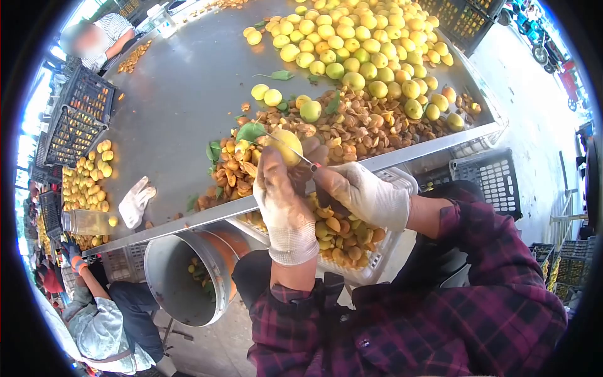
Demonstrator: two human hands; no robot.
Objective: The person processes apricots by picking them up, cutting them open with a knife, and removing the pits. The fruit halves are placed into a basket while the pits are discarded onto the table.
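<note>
My left hand [279,204], in a stained white knitted glove, is closed on a yellow apricot [286,148] above the near edge of the metal table. My right hand [364,193], gloved the same way, grips a small thin-bladed knife [304,161]. Its blade lies across the apricot. Behind the hands, brown pits [364,125] are heaped along the table edge. Orange scraps with green leaves [235,169] lie to the left of the fruit. Directly below, a white crate [370,276] holds apricot halves [352,242].
Whole apricots [377,41] cover the table's far right. A spare white glove [135,202] lies at left, near more fruit [94,173]. A large bucket [217,298] stands below the edge. Other people sit at far left [113,38] and lower left [103,323]. Black crates [78,103] line the left side.
</note>
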